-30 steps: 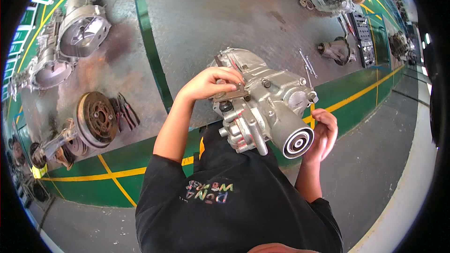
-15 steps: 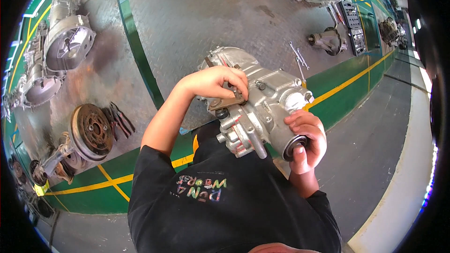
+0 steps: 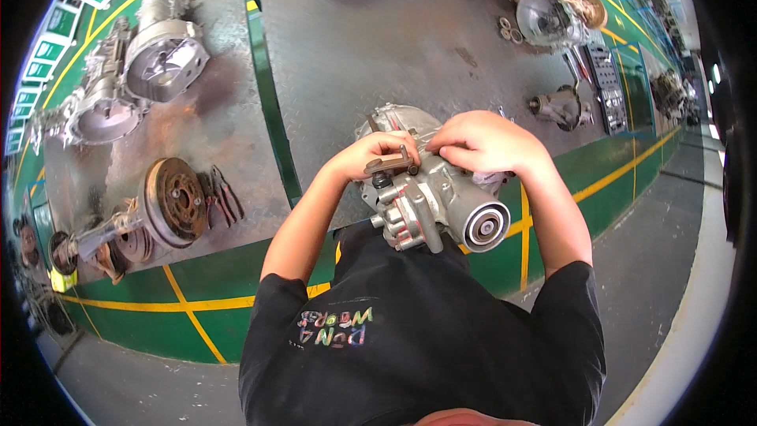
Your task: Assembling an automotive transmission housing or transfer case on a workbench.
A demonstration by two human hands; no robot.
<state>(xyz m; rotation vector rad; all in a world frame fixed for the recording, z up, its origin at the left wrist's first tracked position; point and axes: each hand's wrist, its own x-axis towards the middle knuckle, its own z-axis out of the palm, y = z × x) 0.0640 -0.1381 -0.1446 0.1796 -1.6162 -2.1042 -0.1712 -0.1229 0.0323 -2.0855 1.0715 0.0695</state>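
A grey cast-metal gearbox housing (image 3: 441, 189) stands at the near edge of the workbench, close against my body. My left hand (image 3: 377, 150) is closed on a dark flat metal lever (image 3: 388, 164) at the housing's left side, above a black round fitting (image 3: 382, 180). My right hand (image 3: 485, 140) reaches over the top of the housing, its fingers bent together close to my left fingertips. Whatever its fingertips pinch is hidden. Facing me, the round output end (image 3: 487, 226) of the gearbox is uncovered, with rings around a splined centre.
On the left bench lie gearbox casings (image 3: 165, 63), a rusty brake drum (image 3: 175, 201) and pliers (image 3: 227, 196). The far right holds a bell-shaped housing (image 3: 548, 16), small rings (image 3: 509, 30), a smaller metal part (image 3: 561, 106) and a socket set (image 3: 609, 91). A green frame edge (image 3: 272, 110) separates the benches.
My right hand has left the gearbox's round end and moved up onto its top, beside my left hand. My left hand keeps hold of the lever. The whole view has shifted.
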